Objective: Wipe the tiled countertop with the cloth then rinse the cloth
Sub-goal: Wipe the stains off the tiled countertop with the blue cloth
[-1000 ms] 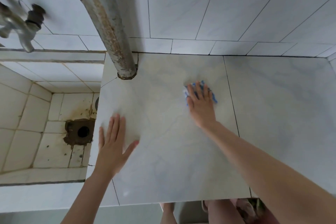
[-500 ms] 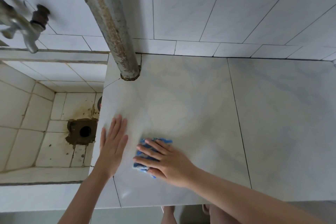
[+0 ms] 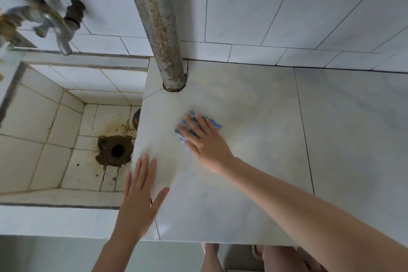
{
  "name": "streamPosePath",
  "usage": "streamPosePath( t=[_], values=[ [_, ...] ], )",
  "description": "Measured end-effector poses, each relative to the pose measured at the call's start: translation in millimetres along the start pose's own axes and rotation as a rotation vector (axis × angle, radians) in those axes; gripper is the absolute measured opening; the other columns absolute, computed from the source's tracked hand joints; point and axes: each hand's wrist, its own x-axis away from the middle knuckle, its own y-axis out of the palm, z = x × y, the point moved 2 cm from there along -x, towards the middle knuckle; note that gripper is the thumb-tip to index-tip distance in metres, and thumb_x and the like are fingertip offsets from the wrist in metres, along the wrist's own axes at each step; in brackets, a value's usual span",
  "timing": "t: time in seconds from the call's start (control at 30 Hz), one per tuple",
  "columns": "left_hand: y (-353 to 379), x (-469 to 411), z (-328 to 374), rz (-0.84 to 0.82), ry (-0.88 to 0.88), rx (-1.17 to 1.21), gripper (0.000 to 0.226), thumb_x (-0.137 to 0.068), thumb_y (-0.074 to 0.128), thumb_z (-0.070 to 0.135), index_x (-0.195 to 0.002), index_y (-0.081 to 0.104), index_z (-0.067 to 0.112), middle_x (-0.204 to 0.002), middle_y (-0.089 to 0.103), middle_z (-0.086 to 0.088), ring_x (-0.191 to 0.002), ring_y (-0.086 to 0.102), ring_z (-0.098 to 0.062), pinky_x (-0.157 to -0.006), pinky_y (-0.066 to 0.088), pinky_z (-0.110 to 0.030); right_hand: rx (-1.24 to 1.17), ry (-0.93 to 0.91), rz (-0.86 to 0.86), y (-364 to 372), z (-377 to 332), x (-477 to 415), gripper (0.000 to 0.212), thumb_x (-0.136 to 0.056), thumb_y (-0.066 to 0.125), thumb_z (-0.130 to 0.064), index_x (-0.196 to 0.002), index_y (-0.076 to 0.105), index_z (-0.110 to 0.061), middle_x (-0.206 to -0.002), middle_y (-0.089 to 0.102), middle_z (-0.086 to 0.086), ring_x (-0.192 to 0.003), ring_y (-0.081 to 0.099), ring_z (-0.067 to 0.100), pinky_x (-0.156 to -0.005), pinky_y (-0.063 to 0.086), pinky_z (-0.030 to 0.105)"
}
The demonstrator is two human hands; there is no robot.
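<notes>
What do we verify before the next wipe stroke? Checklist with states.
1. Cloth pinned under right hand, fingers flat: ok.
2. Left hand flat on countertop, apart from cloth: ok.
3. Pipe stands close behind cloth and would likely limit a forward stroke: not ok.
4. Countertop already clean: cannot tell.
5. Tap over sink running for the rinse: cannot tell, blurred.
</notes>
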Motion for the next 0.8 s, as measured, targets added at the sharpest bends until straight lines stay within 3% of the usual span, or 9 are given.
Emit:
streamPosePath(
  t=[0.2,0.33,0.43,0.53,0.6,0.73,0.8],
  values=[
    [1.4,22.5,-3.6,-0.002,-0.023,0.026,0.07,-0.094,0.015,0.056,-0.148,0.002,0.015,-0.157,-0.002,0.0,-0.144,-0.003,-0.015,-0.115,-0.007,-0.027,-0.048,-0.391,-0.173,5.3,-53.5,70.7,0.043,-0.103,0.028,-0.034,-0.146,0.028,-0.03,-0.157,0.022,-0.001,-0.147,0.008,0.024,-0.12,0.01,0.04],
    [-0.3,17.1,-2.5,0.02,-0.008,0.034,0.07,-0.094,0.013,0.057,-0.148,0.003,0.014,-0.157,-0.001,0.0,-0.144,-0.003,-0.014,-0.115,-0.005,-0.027,-0.028,-0.475,-0.175,6.7,-34.8,51.1,0.042,-0.102,0.029,-0.038,-0.143,0.038,-0.03,-0.153,0.031,0.0,-0.144,0.02,0.024,-0.117,0.019,0.039],
    [0.0,7.6,0.8,0.042,-0.009,0.047,0.071,-0.094,0.014,0.057,-0.148,0.003,0.013,-0.157,-0.001,-0.001,-0.144,-0.004,-0.013,-0.115,-0.005,-0.026,-0.01,-0.248,-0.099,2.0,-6.5,10.8,0.047,-0.102,0.02,-0.04,-0.135,0.05,-0.026,-0.143,0.047,0.004,-0.135,0.04,0.029,-0.112,0.02,0.035],
    [1.8,-3.7,3.5,0.048,-0.01,0.017,0.072,-0.094,0.013,0.057,-0.148,0.004,0.011,-0.157,0.0,-0.004,-0.144,-0.004,-0.014,-0.116,-0.005,-0.027,0.012,-0.011,-0.071,-8.2,33.8,-26.7,0.049,-0.101,0.022,-0.041,-0.132,0.054,-0.022,-0.139,0.051,0.009,-0.129,0.046,0.034,-0.109,0.026,0.04],
    [2.8,-12.2,4.3,0.051,-0.009,0.0,0.073,-0.094,0.011,0.057,-0.148,0.004,0.01,-0.157,-0.001,-0.005,-0.144,-0.006,-0.014,-0.116,-0.006,-0.027,0.013,0.114,-0.066,-15.7,57.5,-41.4,0.051,-0.096,0.026,-0.04,-0.135,0.051,-0.02,-0.143,0.047,0.01,-0.133,0.04,0.036,-0.111,0.028,0.044],
    [4.2,-35.2,6.8,0.071,0.0,0.022,0.073,-0.092,0.01,0.057,-0.148,0.002,0.011,-0.157,-0.005,-0.003,-0.143,-0.009,-0.012,-0.115,-0.009,-0.025,0.03,0.318,-0.116,-26.4,85.0,-53.4,0.049,-0.1,0.023,-0.035,-0.148,0.026,-0.024,-0.158,0.017,0.006,-0.146,0.009,0.029,-0.116,0.004,0.038],
    [3.5,-49.5,9.0,0.092,0.002,0.033,0.072,-0.092,0.01,0.057,-0.147,0.001,0.012,-0.156,-0.006,-0.001,-0.143,-0.011,-0.011,-0.115,-0.01,-0.023,0.01,0.428,-0.091,-24.0,86.4,-55.8,0.047,-0.102,0.027,-0.027,-0.149,0.023,-0.023,-0.158,0.012,0.006,-0.146,0.005,0.029,-0.117,0.003,0.04]
  ],
)
